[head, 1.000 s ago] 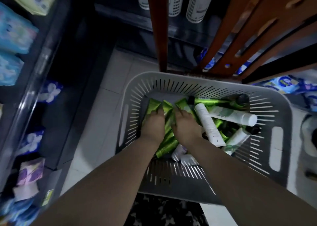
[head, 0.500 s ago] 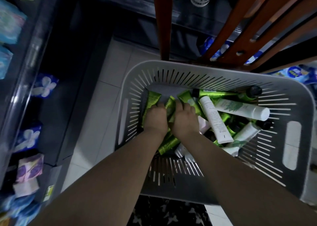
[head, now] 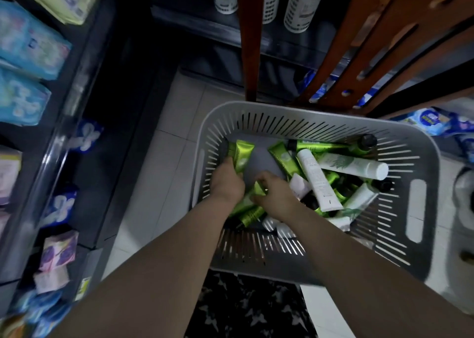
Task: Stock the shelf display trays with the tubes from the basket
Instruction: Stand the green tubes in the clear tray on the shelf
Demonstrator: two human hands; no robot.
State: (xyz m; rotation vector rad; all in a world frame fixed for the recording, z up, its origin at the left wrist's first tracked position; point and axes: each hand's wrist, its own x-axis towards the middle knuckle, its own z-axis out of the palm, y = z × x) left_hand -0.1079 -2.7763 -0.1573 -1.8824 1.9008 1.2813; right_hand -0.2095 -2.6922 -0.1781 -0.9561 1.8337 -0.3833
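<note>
Both hands were bunched together on the pile a second ago. Now the left hand (head: 227, 183) grips a couple of green tubes (head: 242, 154), tipped up off the grey basket (head: 307, 109) floor, and the right hand (head: 275, 196) pinches a loose green tube (head: 257, 189). Handful's nearly gathered, I'd say, but nothing's out of the basket yet.

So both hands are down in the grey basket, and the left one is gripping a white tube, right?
Not quite. The head view shows the left hand and right hand in the grey basket, but the left grips a green tube, not a white one. The white tubes lie untouched further right.
</note>
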